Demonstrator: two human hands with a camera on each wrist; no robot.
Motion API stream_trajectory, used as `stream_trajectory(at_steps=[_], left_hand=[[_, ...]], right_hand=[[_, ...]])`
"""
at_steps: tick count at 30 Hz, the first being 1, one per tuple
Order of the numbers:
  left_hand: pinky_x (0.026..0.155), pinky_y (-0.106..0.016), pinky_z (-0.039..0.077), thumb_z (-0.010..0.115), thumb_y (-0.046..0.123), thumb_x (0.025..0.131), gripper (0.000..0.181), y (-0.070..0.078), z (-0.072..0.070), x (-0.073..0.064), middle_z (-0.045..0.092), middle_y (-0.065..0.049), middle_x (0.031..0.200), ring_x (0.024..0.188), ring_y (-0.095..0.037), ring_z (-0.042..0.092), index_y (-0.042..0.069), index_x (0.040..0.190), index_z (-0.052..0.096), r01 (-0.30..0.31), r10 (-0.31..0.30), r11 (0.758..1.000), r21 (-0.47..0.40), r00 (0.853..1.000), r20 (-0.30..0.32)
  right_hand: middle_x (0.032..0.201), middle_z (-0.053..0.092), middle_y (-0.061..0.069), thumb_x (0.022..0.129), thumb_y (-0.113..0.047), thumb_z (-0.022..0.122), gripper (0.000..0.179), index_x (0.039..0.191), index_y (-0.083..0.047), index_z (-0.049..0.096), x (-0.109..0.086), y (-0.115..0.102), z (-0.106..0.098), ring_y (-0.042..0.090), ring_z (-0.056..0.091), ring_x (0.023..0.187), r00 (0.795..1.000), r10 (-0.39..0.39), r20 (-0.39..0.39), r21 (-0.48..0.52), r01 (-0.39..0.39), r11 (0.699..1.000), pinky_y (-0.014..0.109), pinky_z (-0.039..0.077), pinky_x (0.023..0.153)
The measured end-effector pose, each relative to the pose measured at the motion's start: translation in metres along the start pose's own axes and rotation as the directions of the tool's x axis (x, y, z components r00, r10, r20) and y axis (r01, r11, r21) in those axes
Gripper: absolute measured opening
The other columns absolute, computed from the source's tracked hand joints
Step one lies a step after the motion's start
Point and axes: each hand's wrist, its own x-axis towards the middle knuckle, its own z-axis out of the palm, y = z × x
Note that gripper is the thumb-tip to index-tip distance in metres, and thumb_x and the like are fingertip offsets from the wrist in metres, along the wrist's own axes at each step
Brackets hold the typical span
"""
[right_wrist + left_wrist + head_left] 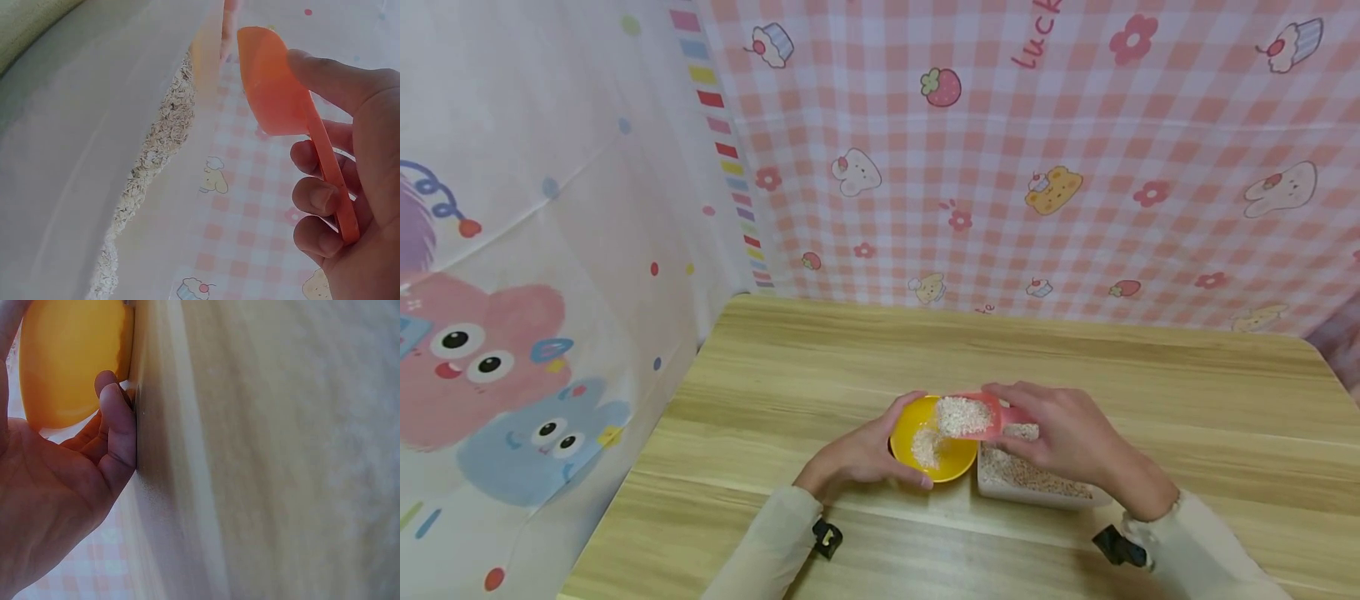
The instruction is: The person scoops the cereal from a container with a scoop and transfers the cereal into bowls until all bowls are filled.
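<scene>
My left hand (867, 454) holds a round yellow bowl (957, 465) on the wooden table, thumb at the near side and fingers at the far side. Inside the bowl lies a small heap of pale flakes (927, 448) that look like oats. A coral-pink scoop (275, 94), heaped with the same flakes, is over the bowl's right rim in the head view. My right hand (1060, 429) grips its handle, fingers curled round it in the right wrist view. Under that hand stands a translucent tub (1037, 497) of flakes, partly covered by the hand.
The wood-grain table (820, 350) extends around the bowl and tub. A pink checked cloth (895, 192) hangs behind its back edge, and a white cartoon-print cloth (602, 275) hangs along the left side. Black straps (827, 539) show at both wrists.
</scene>
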Motion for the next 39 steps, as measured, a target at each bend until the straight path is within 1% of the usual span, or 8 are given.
stream_trajectory(at_steps=[8, 14, 18, 24, 26, 31, 36, 39], left_hand=[[0.117, -0.056, 0.021, 0.091, 0.038, 0.07, 0.114, 0.0, 0.0, 0.002, 0.03, -0.006, 0.16, 0.14, -0.028, 0.036, 0.041, 0.155, 0.015, -0.002, 0.002, 1.0, -0.006, 1.0, -0.001], [0.117, -0.056, 0.021, 0.091, 0.037, 0.069, 0.115, 0.0, 0.0, 0.002, 0.033, -0.004, 0.158, 0.14, -0.027, 0.036, 0.04, 0.155, 0.015, -0.006, 0.006, 1.0, -0.01, 1.0, -0.001], [0.117, -0.056, 0.021, 0.092, 0.037, 0.069, 0.115, 0.0, 0.0, 0.001, 0.034, -0.004, 0.158, 0.139, -0.027, 0.037, 0.041, 0.155, 0.015, -0.006, 0.006, 1.0, -0.021, 1.0, 0.002], [0.117, -0.056, 0.021, 0.091, 0.037, 0.069, 0.115, 0.0, -0.001, 0.001, 0.035, 0.0, 0.157, 0.139, -0.026, 0.038, 0.039, 0.156, 0.014, -0.025, 0.025, 0.999, -0.022, 1.0, 0.008], [0.117, -0.056, 0.021, 0.091, 0.037, 0.07, 0.115, 0.0, -0.001, 0.001, 0.035, 0.001, 0.157, 0.139, -0.025, 0.038, 0.039, 0.156, 0.014, -0.026, 0.026, 1.0, -0.018, 1.0, 0.008], [0.117, -0.057, 0.021, 0.09, 0.038, 0.071, 0.114, 0.0, 0.0, 0.0, 0.035, 0.002, 0.157, 0.139, -0.025, 0.038, 0.041, 0.155, 0.014, -0.016, 0.016, 1.0, -0.006, 1.0, 0.0], [0.117, -0.056, 0.022, 0.09, 0.036, 0.071, 0.114, 0.0, 0.0, 0.0, 0.038, 0.002, 0.155, 0.137, -0.024, 0.04, 0.04, 0.155, 0.014, -0.021, 0.021, 1.0, -0.001, 1.0, -0.006], [0.117, -0.055, 0.022, 0.091, 0.036, 0.071, 0.114, 0.0, 0.001, 0.0, 0.04, 0.004, 0.153, 0.135, -0.023, 0.041, 0.041, 0.155, 0.014, -0.02, 0.02, 1.0, -0.01, 1.0, -0.006]], right_hand=[[0.096, 0.072, 0.002, 0.077, -0.039, 0.084, 0.06, 0.127, -0.011, 0.066, 0.001, -0.004, -0.001, 0.006, 0.057, 0.061, 0.999, -0.049, -0.004, -0.089, 0.048, 0.995, 0.021, 0.047, 0.055], [0.082, 0.067, -0.003, 0.075, -0.04, 0.084, 0.059, 0.123, -0.011, 0.068, 0.004, -0.006, -0.001, 0.001, 0.043, 0.054, 0.99, -0.136, -0.035, -0.175, 0.128, 0.976, 0.016, 0.034, 0.048], [0.078, 0.063, -0.005, 0.074, -0.04, 0.085, 0.058, 0.122, -0.012, 0.068, 0.006, -0.007, -0.002, 0.002, 0.038, 0.052, 0.981, -0.19, -0.049, -0.209, 0.176, 0.962, 0.016, 0.031, 0.047], [0.076, 0.061, -0.005, 0.073, -0.039, 0.087, 0.057, 0.12, -0.012, 0.069, 0.009, -0.009, -0.001, 0.005, 0.04, 0.051, 0.966, -0.253, -0.052, -0.265, 0.23, 0.936, 0.016, 0.032, 0.046], [0.076, 0.06, -0.005, 0.072, -0.039, 0.087, 0.057, 0.119, -0.012, 0.069, 0.01, -0.01, -0.002, 0.006, 0.043, 0.052, 0.96, -0.275, -0.045, -0.289, 0.251, 0.924, 0.018, 0.035, 0.046], [0.073, 0.057, -0.004, 0.07, -0.034, 0.089, 0.056, 0.116, -0.013, 0.068, 0.013, -0.015, -0.003, 0.013, 0.055, 0.057, 0.94, -0.339, -0.031, -0.351, 0.308, 0.884, 0.027, 0.047, 0.05], [0.07, 0.056, -0.004, 0.067, -0.028, 0.091, 0.055, 0.113, -0.013, 0.064, 0.017, -0.019, -0.003, 0.014, 0.055, 0.056, 0.926, -0.378, -0.012, -0.416, 0.339, 0.844, 0.027, 0.048, 0.05], [0.071, 0.057, -0.002, 0.067, -0.028, 0.09, 0.055, 0.113, -0.011, 0.065, 0.018, -0.02, -0.003, 0.015, 0.057, 0.058, 0.923, -0.386, 0.006, -0.452, 0.347, 0.822, 0.028, 0.05, 0.052]])
